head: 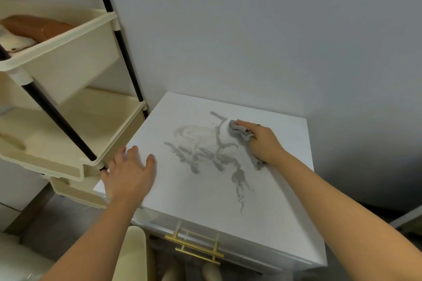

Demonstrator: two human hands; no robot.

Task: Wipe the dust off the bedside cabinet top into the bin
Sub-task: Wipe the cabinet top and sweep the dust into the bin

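Head view: my right hand (262, 141) presses a bunched grey cloth (239, 131) onto the white cabinet top (285, 201), far-right of the grey dust (210, 153). Dust streaks lie to its left and toward me, nearest that hand. My left hand (130, 173) rests spread and empty at the left edge; no bin in sight.

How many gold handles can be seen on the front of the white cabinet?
2. The upper gold handle sits just under the cabinet top; the lower gold handle is directly below it. More handles may be hidden further down, out of view.
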